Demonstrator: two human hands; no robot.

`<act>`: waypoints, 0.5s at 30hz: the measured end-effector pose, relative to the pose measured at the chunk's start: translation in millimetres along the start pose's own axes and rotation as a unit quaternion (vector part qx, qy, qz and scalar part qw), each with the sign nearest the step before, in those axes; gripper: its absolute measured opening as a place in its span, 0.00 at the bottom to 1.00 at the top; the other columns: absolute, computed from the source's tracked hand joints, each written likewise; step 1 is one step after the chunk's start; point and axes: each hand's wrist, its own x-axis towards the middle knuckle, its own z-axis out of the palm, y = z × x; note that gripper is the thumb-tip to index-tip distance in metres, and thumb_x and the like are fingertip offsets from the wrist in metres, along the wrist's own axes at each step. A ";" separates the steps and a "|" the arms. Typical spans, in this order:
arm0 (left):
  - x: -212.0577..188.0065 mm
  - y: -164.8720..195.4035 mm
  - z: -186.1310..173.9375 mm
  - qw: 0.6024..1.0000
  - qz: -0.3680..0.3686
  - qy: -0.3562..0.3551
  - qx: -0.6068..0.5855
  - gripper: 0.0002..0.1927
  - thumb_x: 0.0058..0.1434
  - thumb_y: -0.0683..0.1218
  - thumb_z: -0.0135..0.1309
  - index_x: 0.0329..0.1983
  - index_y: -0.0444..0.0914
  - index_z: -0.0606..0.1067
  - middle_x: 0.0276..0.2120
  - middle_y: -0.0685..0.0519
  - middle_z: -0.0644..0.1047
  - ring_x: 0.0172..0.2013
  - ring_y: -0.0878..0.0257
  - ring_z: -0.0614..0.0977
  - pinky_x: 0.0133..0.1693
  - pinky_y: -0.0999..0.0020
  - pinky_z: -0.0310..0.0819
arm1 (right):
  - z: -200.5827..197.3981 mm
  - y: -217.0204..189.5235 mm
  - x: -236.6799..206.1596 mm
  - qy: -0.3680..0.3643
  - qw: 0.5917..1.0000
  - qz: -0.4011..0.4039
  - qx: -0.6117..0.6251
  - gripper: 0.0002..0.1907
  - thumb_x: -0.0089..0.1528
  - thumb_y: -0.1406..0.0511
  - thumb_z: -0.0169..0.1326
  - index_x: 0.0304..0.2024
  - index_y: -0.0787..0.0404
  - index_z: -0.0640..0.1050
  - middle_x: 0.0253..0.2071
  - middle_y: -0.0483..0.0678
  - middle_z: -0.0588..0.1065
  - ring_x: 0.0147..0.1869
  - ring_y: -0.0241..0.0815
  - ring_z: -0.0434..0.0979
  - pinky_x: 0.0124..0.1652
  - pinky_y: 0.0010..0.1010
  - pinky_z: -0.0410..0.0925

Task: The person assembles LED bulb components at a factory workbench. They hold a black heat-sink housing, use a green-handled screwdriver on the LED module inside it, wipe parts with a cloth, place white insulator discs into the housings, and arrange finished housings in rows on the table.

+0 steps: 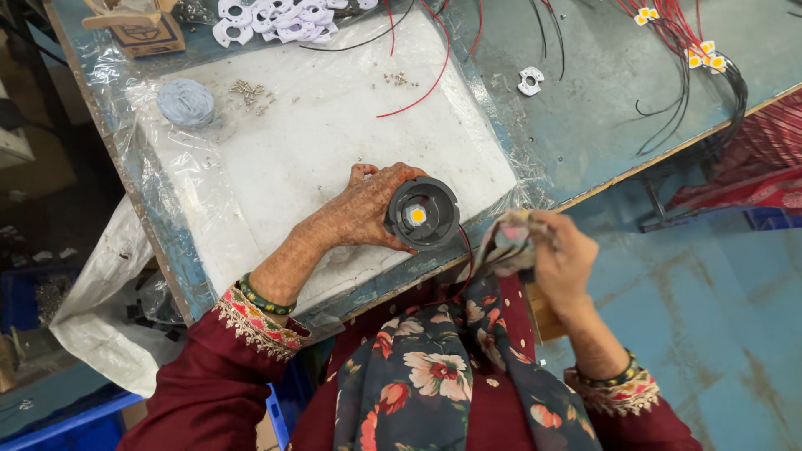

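While the left hand is gripping a round black lamp housing with a yellow chip at its centre, holding it over the near edge of the white pad, the right hand is pinching a fold of patterned cloth just right of the housing. Judging by this, wiping the part is the step in hand, and it is calling for bringing cloth and housing together. A thin wire is trailing under the housing; its end is hidden, as are the right fingertips.
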 end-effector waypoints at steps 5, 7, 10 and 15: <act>-1.5 -4.7 -0.5 1.000 0.015 0.010 0.001 0.56 0.34 0.62 0.78 0.66 0.50 0.63 0.59 0.59 0.72 0.61 0.62 0.72 0.62 0.47 0.48 | -28.9 -1.8 29.6 -0.036 0.990 0.051 -0.128 0.10 0.68 0.73 0.53 0.53 0.65 0.77 0.42 0.48 0.82 0.38 0.32 0.80 0.39 0.25 0.71; -3.6 -6.8 -3.3 0.999 0.024 0.020 -0.005 0.55 0.35 0.61 0.78 0.66 0.49 0.63 0.59 0.59 0.73 0.61 0.61 0.72 0.60 0.49 0.50 | -39.2 -8.5 47.1 0.000 0.995 0.090 -0.052 0.10 0.70 0.72 0.53 0.54 0.65 0.77 0.40 0.44 0.80 0.42 0.28 0.74 0.42 0.23 0.70; -6.6 -10.1 -9.2 0.999 0.027 0.023 -0.031 0.55 0.36 0.60 0.77 0.67 0.49 0.63 0.59 0.59 0.75 0.62 0.61 0.73 0.60 0.53 0.53 | -64.7 -16.1 82.0 0.105 0.993 0.038 0.029 0.06 0.70 0.74 0.51 0.49 0.66 0.76 0.47 0.43 0.77 0.48 0.29 0.75 0.51 0.22 0.70; -7.4 -13.8 -18.7 0.999 0.011 0.005 -0.033 0.56 0.34 0.56 0.78 0.68 0.49 0.63 0.59 0.57 0.76 0.64 0.58 0.73 0.63 0.53 0.54 | -90.8 -14.6 137.4 0.248 0.889 -0.105 0.372 0.02 0.78 0.73 0.51 0.50 0.68 0.74 0.44 0.51 0.73 0.46 0.41 0.74 0.48 0.30 0.69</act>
